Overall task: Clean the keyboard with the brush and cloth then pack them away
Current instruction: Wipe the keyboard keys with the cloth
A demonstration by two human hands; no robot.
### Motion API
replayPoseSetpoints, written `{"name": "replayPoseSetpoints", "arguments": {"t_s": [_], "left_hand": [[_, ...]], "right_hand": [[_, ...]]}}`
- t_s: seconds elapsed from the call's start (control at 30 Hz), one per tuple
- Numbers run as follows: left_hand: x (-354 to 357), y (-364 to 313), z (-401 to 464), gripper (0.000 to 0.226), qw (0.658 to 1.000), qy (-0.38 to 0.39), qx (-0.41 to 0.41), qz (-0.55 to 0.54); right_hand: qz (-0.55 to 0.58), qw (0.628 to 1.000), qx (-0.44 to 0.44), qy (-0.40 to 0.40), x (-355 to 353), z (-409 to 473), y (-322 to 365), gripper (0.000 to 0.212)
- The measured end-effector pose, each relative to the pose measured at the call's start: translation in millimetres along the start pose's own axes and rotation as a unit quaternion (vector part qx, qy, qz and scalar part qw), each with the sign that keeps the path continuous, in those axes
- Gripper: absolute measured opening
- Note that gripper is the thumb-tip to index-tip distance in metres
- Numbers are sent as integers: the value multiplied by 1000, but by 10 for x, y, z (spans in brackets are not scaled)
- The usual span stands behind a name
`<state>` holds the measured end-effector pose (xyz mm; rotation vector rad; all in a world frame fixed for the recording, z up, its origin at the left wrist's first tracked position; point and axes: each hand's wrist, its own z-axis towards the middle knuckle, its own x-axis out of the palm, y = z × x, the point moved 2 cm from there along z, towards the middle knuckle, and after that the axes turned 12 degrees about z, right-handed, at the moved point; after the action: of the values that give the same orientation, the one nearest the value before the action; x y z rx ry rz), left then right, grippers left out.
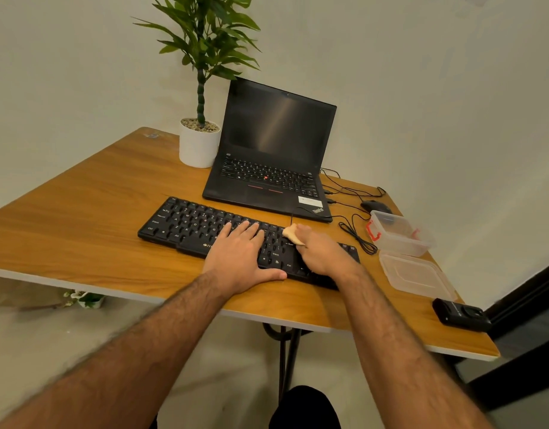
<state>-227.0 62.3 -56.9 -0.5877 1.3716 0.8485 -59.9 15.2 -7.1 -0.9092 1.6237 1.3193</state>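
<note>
Two hands are on the black keyboard (205, 230). The right hand (324, 253) has its fingers curled around a small beige cloth (293, 235) and holds it against the keys at the right part of the keyboard. The left hand (240, 255) lies flat on the middle keys, fingers straight, and its thumb reaches along the near edge. Letters such as Q, W, E, R and the words Ctrl and Alt can be read on the keys.

The keyboard lies on a wooden table (81, 212). Just behind it stands an open black laptop (273, 150) with a dark screen; its near right corner carries the word ThinkPad. A potted plant (200, 140) stands to the left of the laptop. On the right are a black mouse (375, 206) with its cable, a clear plastic box (401, 233) with red clips, and its lid (417, 277) lying nearer. A small black device (462, 314) lies at the near right edge.
</note>
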Motion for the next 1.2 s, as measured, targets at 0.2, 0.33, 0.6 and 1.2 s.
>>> {"name": "replayPoseSetpoints", "arguments": {"t_s": [0.2,0.33,0.6,1.2], "left_hand": [[-4,-5,-8,115,1000,4,-2,1],[9,8,-2,116,1000,1,-2,-3],[-12,8,-14,116,1000,6,-2,-1],[10,8,-20,116,1000,-1,-5,-3]], "right_hand": [[47,998,5,28,-58,-76,-225,53],[13,1000,9,7,-28,-141,-196,55],[30,1000,0,8,-36,-236,-303,54],[62,997,-17,35,4,-366,-336,54]]}}
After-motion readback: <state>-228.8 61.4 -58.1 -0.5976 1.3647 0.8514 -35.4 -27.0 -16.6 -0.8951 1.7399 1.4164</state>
